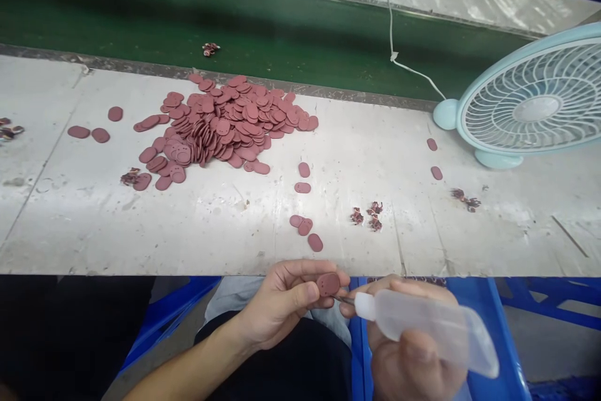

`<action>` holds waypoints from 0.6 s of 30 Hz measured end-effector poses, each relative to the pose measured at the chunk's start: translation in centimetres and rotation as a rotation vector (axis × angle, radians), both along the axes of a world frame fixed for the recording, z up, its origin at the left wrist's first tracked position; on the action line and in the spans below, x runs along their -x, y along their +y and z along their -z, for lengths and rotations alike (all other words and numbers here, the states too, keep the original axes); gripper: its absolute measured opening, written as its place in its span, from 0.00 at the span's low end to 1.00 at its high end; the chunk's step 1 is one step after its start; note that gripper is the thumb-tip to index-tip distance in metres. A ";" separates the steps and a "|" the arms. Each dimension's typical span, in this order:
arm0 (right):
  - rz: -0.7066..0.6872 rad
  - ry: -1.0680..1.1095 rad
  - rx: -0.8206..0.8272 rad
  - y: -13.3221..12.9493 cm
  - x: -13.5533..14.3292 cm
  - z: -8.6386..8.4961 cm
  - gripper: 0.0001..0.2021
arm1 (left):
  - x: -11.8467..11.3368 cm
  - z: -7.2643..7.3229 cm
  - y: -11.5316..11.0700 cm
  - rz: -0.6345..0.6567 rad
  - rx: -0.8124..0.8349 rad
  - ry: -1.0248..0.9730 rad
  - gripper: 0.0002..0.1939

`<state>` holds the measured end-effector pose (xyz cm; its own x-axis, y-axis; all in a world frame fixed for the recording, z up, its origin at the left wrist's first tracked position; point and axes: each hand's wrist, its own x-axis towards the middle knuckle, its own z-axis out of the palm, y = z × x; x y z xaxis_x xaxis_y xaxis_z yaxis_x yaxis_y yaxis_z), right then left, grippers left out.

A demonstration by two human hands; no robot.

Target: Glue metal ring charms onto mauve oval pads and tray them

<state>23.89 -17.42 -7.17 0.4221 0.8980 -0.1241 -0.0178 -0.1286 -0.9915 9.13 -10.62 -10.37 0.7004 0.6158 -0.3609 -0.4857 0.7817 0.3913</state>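
Observation:
Between the thumb and fingers of my left hand (286,304) is a reddish-brown oval piece (328,284) with small holes. My right hand (413,351) is wrapped round a translucent squeeze bottle (432,326) with a white cap. The bottle's thin metal tip touches or nearly touches the lower edge of the oval piece. Both hands are just below the worktable's front edge. A large pile of similar oval pieces (225,119) lies on the white worktable (225,226), and several loose ones (315,242) lie in front of my left hand.
A light blue fan (535,107) stands at the right, its white cable crossing the green channel (300,50) behind the table. Small dark red clusters (374,223) lie on the table. Beside my lap is a blue crate (509,338).

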 end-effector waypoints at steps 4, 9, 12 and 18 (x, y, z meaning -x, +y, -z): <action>0.170 0.731 -0.176 2.1 -4.9 -0.8 0.13 | 0.0 -0.2 0.3 -0.010 -0.026 0.001 0.13; -0.063 1.997 -0.232 5.0 -13.8 4.3 0.18 | 1.0 -0.1 1.1 -0.055 -0.046 0.049 0.13; -0.100 2.024 -0.255 5.7 -16.3 6.4 0.16 | 2.1 0.3 1.9 -0.112 -0.057 0.105 0.14; -0.171 1.809 -0.529 4.5 -10.8 2.3 0.11 | 3.8 1.1 3.6 -0.206 -0.018 0.227 0.15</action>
